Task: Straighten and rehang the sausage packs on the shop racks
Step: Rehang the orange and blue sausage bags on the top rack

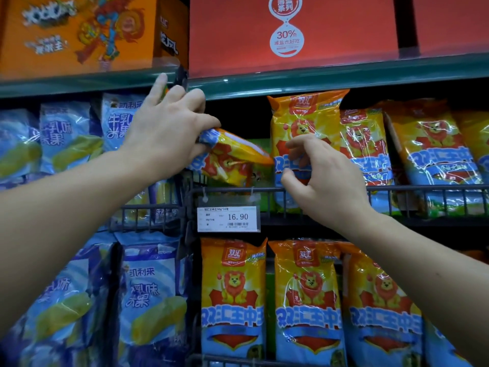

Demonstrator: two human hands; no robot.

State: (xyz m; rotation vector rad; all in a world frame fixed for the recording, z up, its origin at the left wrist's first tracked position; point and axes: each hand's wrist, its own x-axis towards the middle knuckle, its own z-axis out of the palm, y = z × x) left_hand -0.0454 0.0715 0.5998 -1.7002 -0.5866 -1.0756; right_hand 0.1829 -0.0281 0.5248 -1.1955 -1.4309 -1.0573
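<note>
My left hand [166,128] grips one end of an orange-and-blue lion sausage pack [230,160] that lies tilted, almost sideways, above the upper wire rack [330,190]. My right hand [320,173] hovers with curled fingers in front of an upright lion pack [304,120] standing in that rack; I cannot tell whether the fingers touch it. More upright lion packs [365,144] fill the rack to the right. A lower row of lion packs [232,300] hangs beneath.
Blue-and-white milk-flavour packs [148,292] fill the racks on the left. A price tag [229,218] reading 16.90 hangs from the upper rack. A green shelf edge [317,80] above carries an orange carton [79,33] and a red carton [291,33].
</note>
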